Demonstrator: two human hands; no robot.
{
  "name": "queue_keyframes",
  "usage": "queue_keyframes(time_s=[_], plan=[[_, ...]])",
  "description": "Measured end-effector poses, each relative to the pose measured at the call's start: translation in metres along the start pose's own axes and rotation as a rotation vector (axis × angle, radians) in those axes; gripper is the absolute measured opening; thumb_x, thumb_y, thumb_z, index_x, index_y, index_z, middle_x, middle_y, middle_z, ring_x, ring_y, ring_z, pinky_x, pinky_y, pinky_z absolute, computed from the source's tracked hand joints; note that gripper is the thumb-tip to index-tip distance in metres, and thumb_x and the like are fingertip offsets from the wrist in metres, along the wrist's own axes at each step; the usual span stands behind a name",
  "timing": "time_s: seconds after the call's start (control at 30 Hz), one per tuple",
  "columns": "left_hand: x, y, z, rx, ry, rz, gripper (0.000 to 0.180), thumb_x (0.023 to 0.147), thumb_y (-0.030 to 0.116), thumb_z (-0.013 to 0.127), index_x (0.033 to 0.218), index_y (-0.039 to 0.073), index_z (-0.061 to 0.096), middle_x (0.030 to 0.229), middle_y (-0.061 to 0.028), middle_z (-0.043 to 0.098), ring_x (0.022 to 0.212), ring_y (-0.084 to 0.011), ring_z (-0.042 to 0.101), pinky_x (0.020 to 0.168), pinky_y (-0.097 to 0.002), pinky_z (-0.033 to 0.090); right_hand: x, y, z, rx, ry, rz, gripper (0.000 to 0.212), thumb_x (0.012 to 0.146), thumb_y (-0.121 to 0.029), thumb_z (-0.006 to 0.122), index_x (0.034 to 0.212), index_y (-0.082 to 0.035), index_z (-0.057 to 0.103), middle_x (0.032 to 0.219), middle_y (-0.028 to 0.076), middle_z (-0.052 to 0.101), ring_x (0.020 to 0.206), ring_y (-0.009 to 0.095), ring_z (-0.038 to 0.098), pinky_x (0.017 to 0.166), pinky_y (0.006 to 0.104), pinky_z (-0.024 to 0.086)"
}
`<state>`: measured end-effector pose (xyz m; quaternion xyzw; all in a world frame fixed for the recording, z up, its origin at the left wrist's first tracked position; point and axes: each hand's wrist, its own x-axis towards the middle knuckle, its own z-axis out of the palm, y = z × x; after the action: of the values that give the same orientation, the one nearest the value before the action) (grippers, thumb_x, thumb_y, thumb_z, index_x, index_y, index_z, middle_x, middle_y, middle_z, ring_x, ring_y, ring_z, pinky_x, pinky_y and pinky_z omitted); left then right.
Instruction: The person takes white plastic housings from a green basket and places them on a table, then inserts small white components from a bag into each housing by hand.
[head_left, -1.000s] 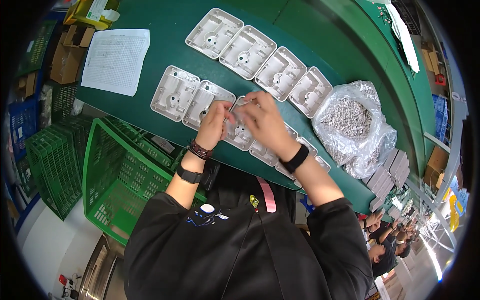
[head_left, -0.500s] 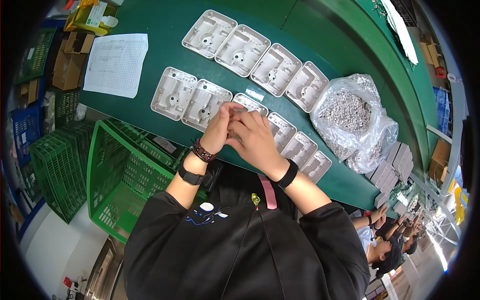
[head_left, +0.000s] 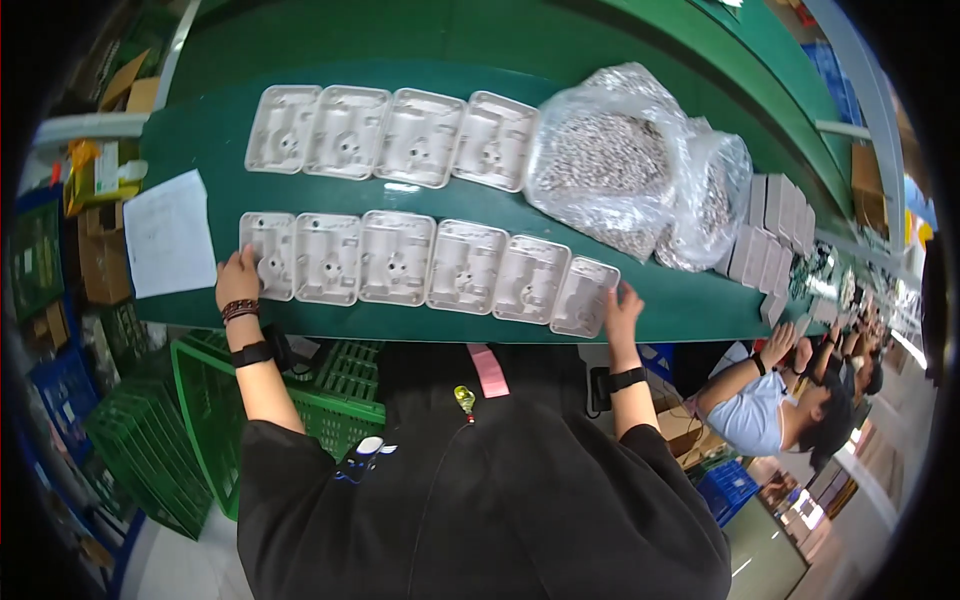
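Two rows of off-white plastic housings lie open side up on the green table. The near row holds several, each with a small round fitting on its floor. At its left end, my left hand (head_left: 238, 280) has its fingers on the outer wall of the leftmost housing (head_left: 268, 285). Against the other end, my right hand (head_left: 624, 312) grips the outer edge of the rightmost housing (head_left: 585, 300). Between my hands the housings stand side by side. Beyond them runs the far row (head_left: 348, 118).
Clear plastic bags (head_left: 605, 160) of small metallic parts lie right of the far row. Grey blocks (head_left: 765, 235) are stacked farther right. A paper sheet (head_left: 168, 235) lies at left. Green crates (head_left: 145, 455) stand below the table. Other people (head_left: 760, 400) sit at the right.
My hands were together over the middle of the near row, fingers closed. They have parted to its two ends. The near row now looks straighter, and my view has turned.
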<state>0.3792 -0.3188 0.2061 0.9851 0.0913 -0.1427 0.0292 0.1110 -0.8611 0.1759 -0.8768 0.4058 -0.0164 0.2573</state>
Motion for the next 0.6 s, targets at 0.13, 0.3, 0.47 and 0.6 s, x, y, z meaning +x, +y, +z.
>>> queue_keyframes(time_s=[0.13, 0.3, 0.47, 0.6], plan=[[0.013, -0.009, 0.008, 0.046, -0.07, -0.066, 0.055, 0.088, 0.048, 0.031, 0.093, 0.002, 0.061, 0.094, -0.0236, 0.057, 0.09, -0.0397, 0.052, 0.076, -0.0463, 0.043, -0.011, -0.019, 0.014, 0.083, -0.084, 0.057, 0.046, 0.08, -0.027, 0.059, 0.115, 0.0, 0.046, 0.104, 0.02, 0.043, 0.094, 0.033, 0.043, 0.084, 0.0408, 0.036], [-0.002, 0.025, 0.016, 0.021, -0.019, -0.052, 0.057, 0.088, 0.047, 0.03, 0.084, 0.001, 0.063, 0.089, -0.0236, 0.058, 0.085, -0.0403, 0.054, 0.074, -0.0473, 0.043, -0.013, -0.013, -0.012, 0.144, -0.026, 0.061, 0.059, 0.077, -0.028, 0.06, 0.123, 0.003, 0.037, 0.109, 0.023, 0.042, 0.099, 0.037, 0.041, 0.087, 0.0432, 0.035], [-0.069, 0.122, 0.019, -0.005, 0.058, 0.147, 0.041, 0.087, 0.038, 0.041, 0.079, 0.0, 0.057, 0.077, -0.0222, 0.059, 0.072, -0.0409, 0.056, 0.062, -0.0472, 0.044, 0.009, 0.06, -0.051, 0.066, 0.055, 0.159, 0.063, 0.077, -0.028, 0.06, 0.126, 0.002, 0.034, 0.111, 0.023, 0.041, 0.101, 0.038, 0.04, 0.088, 0.0428, 0.034], [-0.131, 0.192, 0.036, -0.028, -0.004, 0.176, 0.033, 0.085, 0.031, 0.047, 0.076, 0.0, 0.053, 0.077, -0.0219, 0.059, 0.072, -0.0405, 0.056, 0.061, -0.0462, 0.044, 0.05, 0.132, -0.097, 0.011, 0.079, 0.216, 0.064, 0.078, -0.031, 0.059, 0.127, 0.002, 0.034, 0.113, 0.023, 0.041, 0.103, 0.038, 0.04, 0.089, 0.0429, 0.034]])
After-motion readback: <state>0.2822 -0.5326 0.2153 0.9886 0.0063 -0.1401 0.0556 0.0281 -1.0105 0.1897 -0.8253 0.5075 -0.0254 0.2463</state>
